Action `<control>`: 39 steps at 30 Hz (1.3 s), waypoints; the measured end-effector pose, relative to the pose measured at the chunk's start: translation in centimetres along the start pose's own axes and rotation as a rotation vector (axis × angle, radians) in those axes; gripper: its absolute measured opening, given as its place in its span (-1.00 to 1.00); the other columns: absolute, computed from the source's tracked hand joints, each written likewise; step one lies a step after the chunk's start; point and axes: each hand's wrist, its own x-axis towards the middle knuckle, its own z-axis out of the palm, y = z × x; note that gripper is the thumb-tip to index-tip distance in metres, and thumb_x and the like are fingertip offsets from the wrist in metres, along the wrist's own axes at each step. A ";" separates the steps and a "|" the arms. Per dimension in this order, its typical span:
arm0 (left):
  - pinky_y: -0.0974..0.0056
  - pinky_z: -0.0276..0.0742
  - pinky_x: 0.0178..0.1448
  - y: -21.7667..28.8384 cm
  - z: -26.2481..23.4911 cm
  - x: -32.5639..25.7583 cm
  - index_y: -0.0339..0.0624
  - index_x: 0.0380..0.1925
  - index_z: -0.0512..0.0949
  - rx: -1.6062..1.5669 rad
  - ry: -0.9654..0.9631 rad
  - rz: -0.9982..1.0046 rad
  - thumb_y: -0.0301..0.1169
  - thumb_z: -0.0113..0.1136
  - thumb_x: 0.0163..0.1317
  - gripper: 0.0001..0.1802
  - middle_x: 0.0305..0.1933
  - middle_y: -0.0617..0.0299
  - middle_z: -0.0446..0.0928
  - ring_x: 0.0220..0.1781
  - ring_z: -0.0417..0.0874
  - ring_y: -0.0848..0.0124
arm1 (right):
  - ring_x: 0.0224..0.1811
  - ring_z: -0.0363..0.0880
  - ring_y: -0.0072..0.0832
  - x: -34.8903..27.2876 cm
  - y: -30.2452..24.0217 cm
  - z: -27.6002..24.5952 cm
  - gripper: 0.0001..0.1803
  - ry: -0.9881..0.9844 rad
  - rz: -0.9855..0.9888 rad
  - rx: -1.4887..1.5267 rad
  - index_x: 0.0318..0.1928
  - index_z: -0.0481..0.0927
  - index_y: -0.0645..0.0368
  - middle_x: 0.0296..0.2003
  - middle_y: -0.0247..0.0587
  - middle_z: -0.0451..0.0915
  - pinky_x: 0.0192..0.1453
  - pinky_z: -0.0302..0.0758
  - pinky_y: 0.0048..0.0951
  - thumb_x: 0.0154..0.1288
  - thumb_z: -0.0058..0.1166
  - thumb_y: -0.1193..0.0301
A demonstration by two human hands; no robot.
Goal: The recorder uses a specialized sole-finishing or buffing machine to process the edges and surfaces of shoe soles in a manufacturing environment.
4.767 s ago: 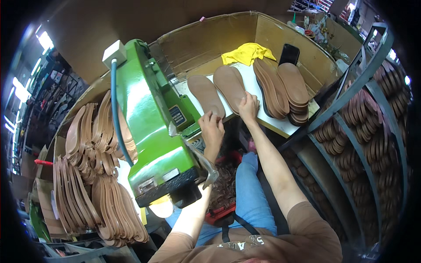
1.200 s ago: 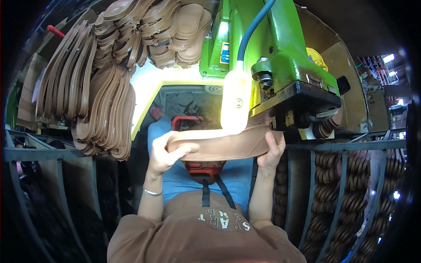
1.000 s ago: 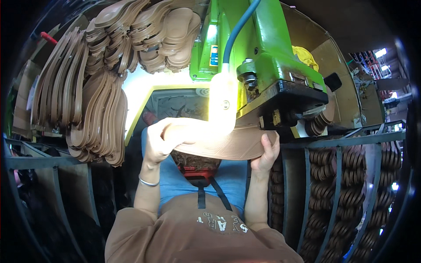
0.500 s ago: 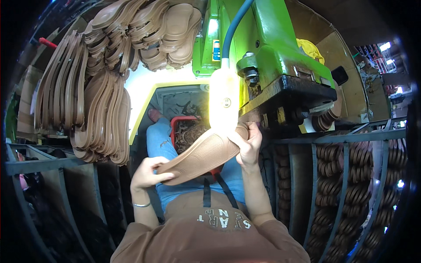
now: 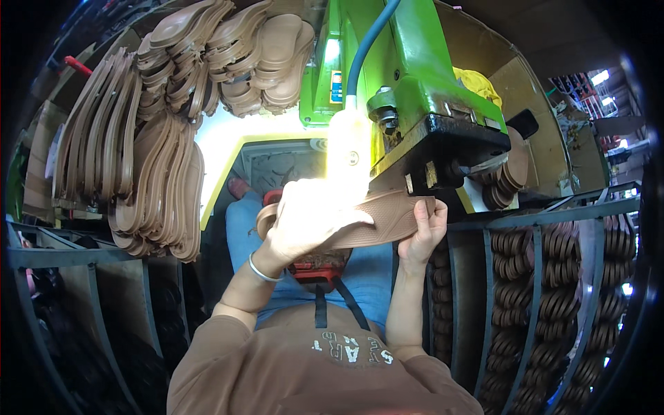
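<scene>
While the left grip (image 5: 303, 220) slants inward, clasping a brown sole (image 5: 387, 220), right grip (image 5: 423, 236) upright, pinching its end

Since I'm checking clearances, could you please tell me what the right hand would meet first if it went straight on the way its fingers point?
Beyond the brown sole it holds, the right hand would probably meet the black machine head, though depth is unclear.
</scene>
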 end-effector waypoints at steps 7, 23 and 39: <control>0.40 0.38 -0.51 0.6 -4.4 -0.6 -0.26 -0.53 0.57 -0.133 -0.192 -0.059 -0.27 0.49 -0.13 -0.68 -0.67 0.25 0.46 -0.67 0.42 0.45 | -0.30 0.50 -0.63 -1.8 1.1 2.1 -0.76 -0.053 0.174 0.012 -0.25 0.34 0.22 -0.32 -0.23 0.54 -0.14 0.43 -0.60 0.14 0.13 0.64; 0.42 0.45 -0.12 3.3 5.4 -3.3 -0.32 -0.21 0.54 -0.766 -0.081 -0.798 -0.46 0.23 0.19 -0.80 -0.28 0.24 0.57 -0.24 0.52 0.58 | -0.11 0.55 -0.45 -5.6 0.9 -0.7 -0.41 -0.301 0.143 -0.396 0.04 0.34 0.34 -0.11 -0.12 0.54 -0.01 0.49 -0.45 0.04 0.35 0.42; 0.36 0.40 0.16 4.2 4.5 -4.9 -0.39 0.07 0.43 -1.093 0.123 -0.860 -0.51 0.18 0.19 -0.57 -0.03 0.16 0.52 0.02 0.52 0.46 | -0.24 0.52 -0.61 -6.3 -7.3 -12.0 -0.68 -0.130 0.429 -0.290 -0.15 0.40 0.35 -0.25 -0.18 0.56 -0.15 0.45 -0.58 0.16 0.15 0.43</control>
